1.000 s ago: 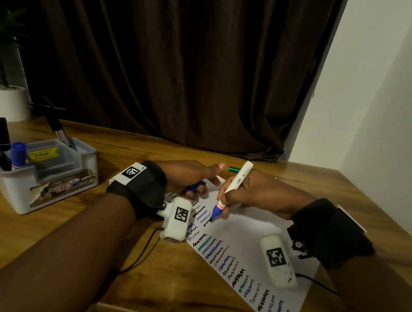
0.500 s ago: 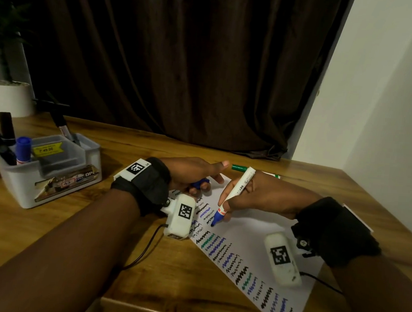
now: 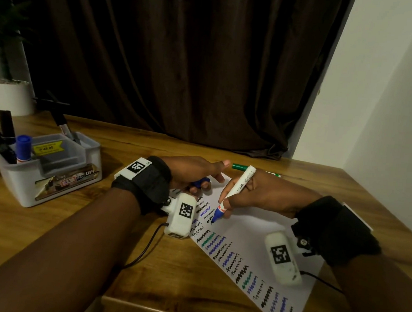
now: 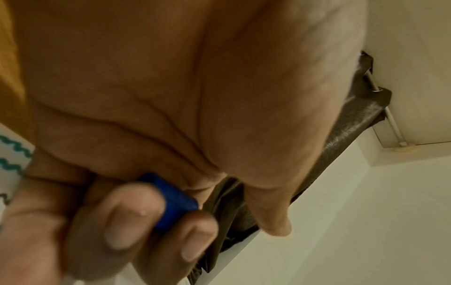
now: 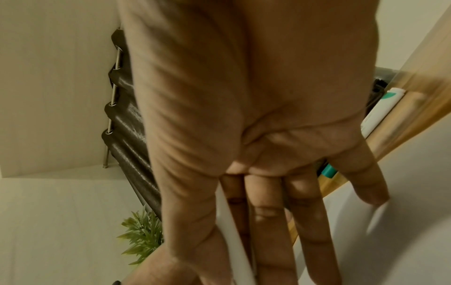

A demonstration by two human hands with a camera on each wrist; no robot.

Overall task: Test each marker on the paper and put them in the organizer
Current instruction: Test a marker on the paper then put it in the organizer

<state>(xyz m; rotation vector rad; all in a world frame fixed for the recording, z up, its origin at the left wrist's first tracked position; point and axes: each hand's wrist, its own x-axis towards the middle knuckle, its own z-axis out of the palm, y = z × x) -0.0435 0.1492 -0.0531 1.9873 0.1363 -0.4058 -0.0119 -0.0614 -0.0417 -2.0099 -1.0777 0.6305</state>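
- Since the earlier frames our right hand (image 3: 268,196) has lowered the marker (image 3: 234,194) toward the paper (image 3: 255,232); its blue tip now sits at the paper, beside the older zigzags near the paper's left edge.
- Right hand pinches the marker in a writing grip, barrel tilted up and away from us.
- Left hand (image 3: 194,171) is curled round the blue cap (image 4: 173,200), with the thumb stretched out; it rests on the far left corner of the paper.
- We judge that the test stroke for this marker is in hand. The next move calls for a short zigzag, then the cap pressed back on, then a carry to the organizer (image 3: 59,184).
- Organizer stands near the left edge of the desk (image 3: 142,285). In its left compartment we see some dark markers and one with a blue cap, all upright or leaning. One more dark marker leans at the far side. The middle compartment holds a yellow label.
- Green marker (image 3: 239,167) lies on the desk just beyond the paper's far edge, not yet tested, we think.
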